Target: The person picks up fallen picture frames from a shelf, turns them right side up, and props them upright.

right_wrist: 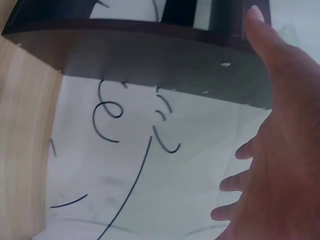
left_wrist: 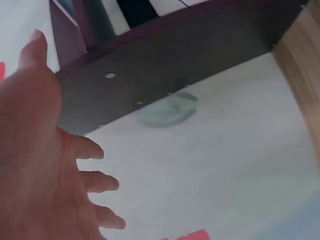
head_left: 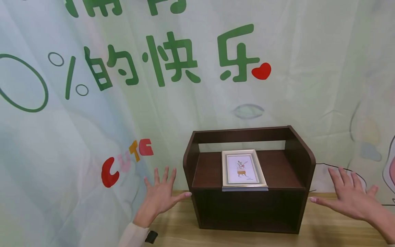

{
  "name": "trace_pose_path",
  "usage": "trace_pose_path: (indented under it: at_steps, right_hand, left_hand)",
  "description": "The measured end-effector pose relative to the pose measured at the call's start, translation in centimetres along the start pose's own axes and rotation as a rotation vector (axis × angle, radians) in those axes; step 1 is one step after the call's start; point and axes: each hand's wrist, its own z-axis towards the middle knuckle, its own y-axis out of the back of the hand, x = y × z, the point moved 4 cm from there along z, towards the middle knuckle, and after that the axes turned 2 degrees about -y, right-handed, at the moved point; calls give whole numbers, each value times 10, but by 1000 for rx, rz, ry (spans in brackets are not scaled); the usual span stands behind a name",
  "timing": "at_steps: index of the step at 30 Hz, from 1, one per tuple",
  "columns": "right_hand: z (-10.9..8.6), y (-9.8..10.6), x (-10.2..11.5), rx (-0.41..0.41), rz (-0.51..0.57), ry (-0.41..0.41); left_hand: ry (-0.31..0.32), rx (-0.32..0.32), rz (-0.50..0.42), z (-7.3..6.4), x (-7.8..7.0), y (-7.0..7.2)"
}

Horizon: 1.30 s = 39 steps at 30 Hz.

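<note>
A dark brown wooden desktop shelf (head_left: 247,209) stands on the table against the curtain. On its upper board lies a picture frame (head_left: 260,171) with a pale gold border and a plant print. My left hand (head_left: 159,197) is spread beside the shelf's left side, thumb toward its edge; whether the thumb touches is hard to tell. On the other side, my right hand (head_left: 351,199) is spread with its thumb pointing at the shelf. Neither hand holds anything. Both wrist views show a hand, the left (left_wrist: 40,150) and the right (right_wrist: 285,150), next to a dark side panel.
Behind the shelf hangs a pale green curtain (head_left: 324,85) with green characters, a red heart (head_left: 261,71) and coloured letters. The light wooden table (head_left: 176,223) runs under the shelf. A black band piece (head_left: 151,236) shows at my left sleeve.
</note>
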Motion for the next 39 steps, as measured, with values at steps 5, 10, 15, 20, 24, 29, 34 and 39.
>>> trace_pose_path:
  at_steps: [5,10,15,20,24,29,34,39]
  right_hand:
    - [-2,11,14,-34,-31,57]
    - [-7,24,29,-34,-11,106]
    - [-18,42,48,-156,33,142]
    - [-29,57,71,-271,57,167]
    - [-36,61,93,-329,42,214]
    - [-37,65,117,-341,37,279]
    - [-33,68,139,-327,62,347]
    - [-19,69,156,-251,156,387]
  left_hand:
    - [-52,-75,-29,-11,-12,18]
    - [-100,-134,-74,-22,-23,32]
    - [-126,-210,-144,-31,-35,44]
    - [-219,-286,-173,-39,-53,56]
    - [-293,-284,-237,-42,-66,63]
    - [-379,-241,-390,-34,-79,70]
    - [-383,-173,-467,-19,-93,72]
    - [-346,-77,-482,-1,-104,71]
